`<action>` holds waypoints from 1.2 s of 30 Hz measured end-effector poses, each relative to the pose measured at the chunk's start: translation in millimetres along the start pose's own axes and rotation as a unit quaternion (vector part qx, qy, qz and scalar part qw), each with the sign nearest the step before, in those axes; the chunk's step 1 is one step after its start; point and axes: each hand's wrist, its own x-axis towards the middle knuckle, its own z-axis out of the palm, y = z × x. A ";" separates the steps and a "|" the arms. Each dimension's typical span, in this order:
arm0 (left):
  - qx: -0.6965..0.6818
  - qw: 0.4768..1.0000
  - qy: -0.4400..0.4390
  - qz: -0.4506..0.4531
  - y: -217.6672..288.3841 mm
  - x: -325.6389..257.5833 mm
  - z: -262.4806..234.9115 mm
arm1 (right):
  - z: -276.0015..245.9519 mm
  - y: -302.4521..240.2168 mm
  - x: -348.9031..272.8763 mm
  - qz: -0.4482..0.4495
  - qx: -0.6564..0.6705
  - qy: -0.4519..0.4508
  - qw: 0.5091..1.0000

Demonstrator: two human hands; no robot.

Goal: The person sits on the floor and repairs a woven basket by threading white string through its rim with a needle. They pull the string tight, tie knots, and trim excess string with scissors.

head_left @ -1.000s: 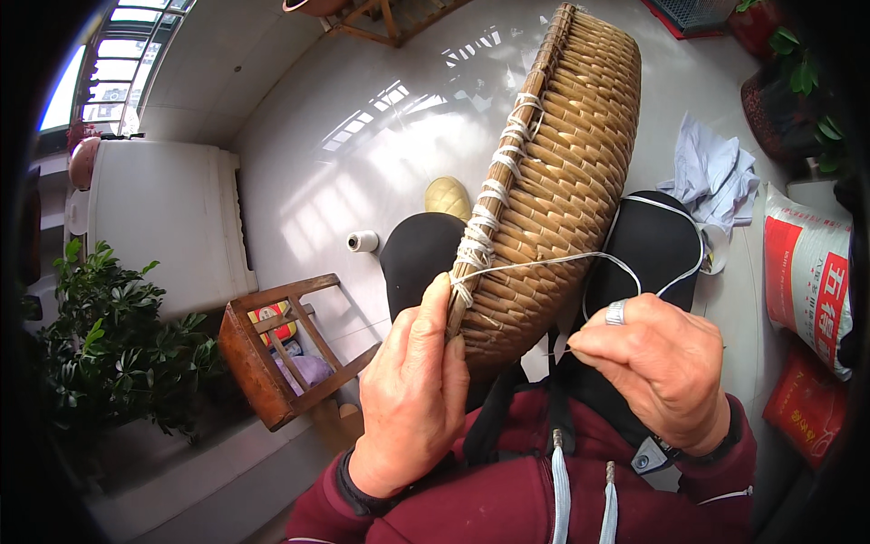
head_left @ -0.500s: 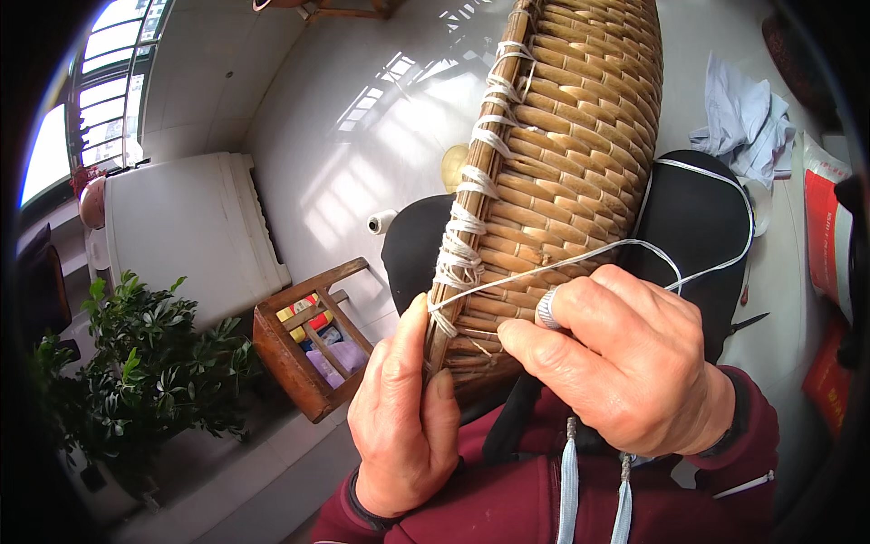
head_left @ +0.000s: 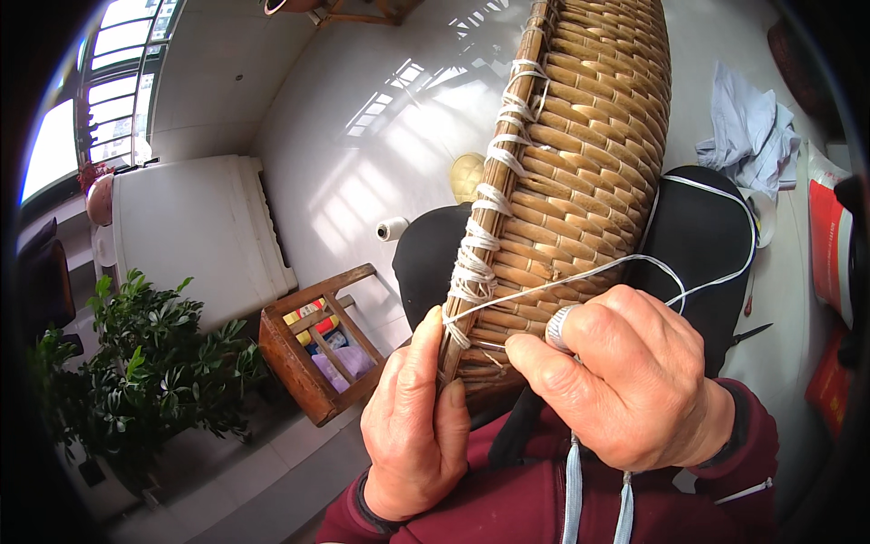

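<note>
A woven wicker basket (head_left: 603,154) rests tilted across my lap, its rim (head_left: 512,104) bound with loops of white cord (head_left: 489,201). My left hand (head_left: 410,435) grips the lower end of the rim, fingers along the outside and thumb on the other side. Just right of the rim, my right hand (head_left: 625,376) is closed in a pinch on a thin needle (head_left: 492,345), most of it hidden by the fingers. A ridged metal thimble ring (head_left: 560,328) sits on one finger. From the rim, a loose strand runs over the right hand and loops across my dark-clad knee.
A wooden stool frame (head_left: 313,363) with colourful packets stands left, beside a leafy plant (head_left: 154,363) and a white cabinet (head_left: 195,236). A thread spool (head_left: 391,228) lies on the floor. At right are a knife (head_left: 752,333), a pale cloth (head_left: 748,127) and a red-and-white bag (head_left: 826,240).
The whole view has shifted slightly, so things sit a little farther right. Both hands keep nearly the same hold on the rim and needle.
</note>
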 end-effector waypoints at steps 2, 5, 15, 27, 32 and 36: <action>0.006 1.000 0.004 0.001 -0.1 0.5 -0.3 | -2.5 0.9 2.4 0.002 -0.014 0.008 1.000; 0.001 1.000 -0.004 -0.008 0.7 0.8 -1.3 | -8.2 2.8 6.5 0.012 -0.023 0.011 1.000; 0.003 1.000 0.007 -0.005 -1.5 -0.6 -1.6 | -3.8 13.7 11.1 0.005 -0.033 0.000 0.999; 0.004 1.000 0.001 0.004 0.1 1.1 0.6 | -5.6 15.4 5.4 -0.042 -0.049 0.011 0.998; 0.015 1.000 -0.001 -0.008 1.7 0.8 0.4 | -1.2 19.0 3.3 -0.029 -0.026 0.013 0.999; 0.013 1.000 -0.011 -0.012 1.4 0.8 -1.5 | 5.2 19.1 5.3 -0.042 -0.021 0.027 0.999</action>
